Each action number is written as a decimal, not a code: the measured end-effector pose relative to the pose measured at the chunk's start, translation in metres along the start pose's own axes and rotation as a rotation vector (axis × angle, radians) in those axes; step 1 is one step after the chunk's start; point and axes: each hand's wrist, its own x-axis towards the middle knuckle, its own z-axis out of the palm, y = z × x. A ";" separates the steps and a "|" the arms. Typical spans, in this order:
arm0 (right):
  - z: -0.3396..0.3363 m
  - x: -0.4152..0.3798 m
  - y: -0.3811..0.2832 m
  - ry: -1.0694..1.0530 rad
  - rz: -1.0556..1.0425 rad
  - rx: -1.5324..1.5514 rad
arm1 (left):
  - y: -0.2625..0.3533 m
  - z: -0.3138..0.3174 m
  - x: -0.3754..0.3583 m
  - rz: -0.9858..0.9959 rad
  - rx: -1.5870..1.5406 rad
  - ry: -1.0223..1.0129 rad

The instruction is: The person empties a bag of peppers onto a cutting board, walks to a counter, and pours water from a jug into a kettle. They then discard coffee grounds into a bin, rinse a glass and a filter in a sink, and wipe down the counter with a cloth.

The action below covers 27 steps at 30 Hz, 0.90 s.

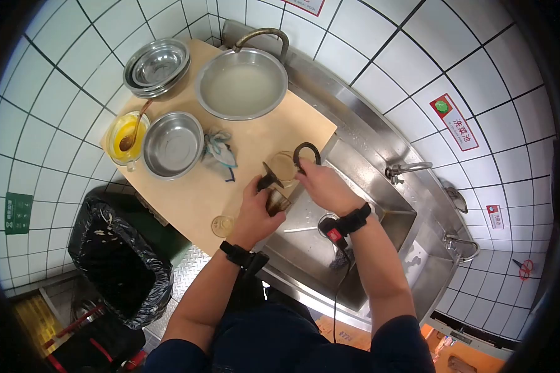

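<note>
My left hand [258, 214] is closed around a small dark-tinted glass jar [277, 202] near the board's right edge. A dark piece with a flat disc [271, 177] sticks up at the same hand's fingers. My right hand [320, 181] grips a black ring-shaped handle [307, 151]; what it joins to is hidden. Beside that handle, a round clear glass container [282, 168] stands on the wooden board [255, 146]. A small glass jar [222, 225] is at the board's front edge, and a crumpled cloth [219, 152] lies further left.
A basin of cloudy liquid [241, 87], stacked metal bowls [157, 67], a metal bowl [172, 146] and a pitcher of yellow liquid [126, 138] are on the board. The steel sink [305, 233] lies at right, with a faucet [410, 168]. A lined bin [121, 261] stands at left.
</note>
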 end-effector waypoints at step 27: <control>0.066 0.007 0.011 0.090 -0.078 -0.251 | -0.004 -0.007 0.012 -0.027 0.011 -0.059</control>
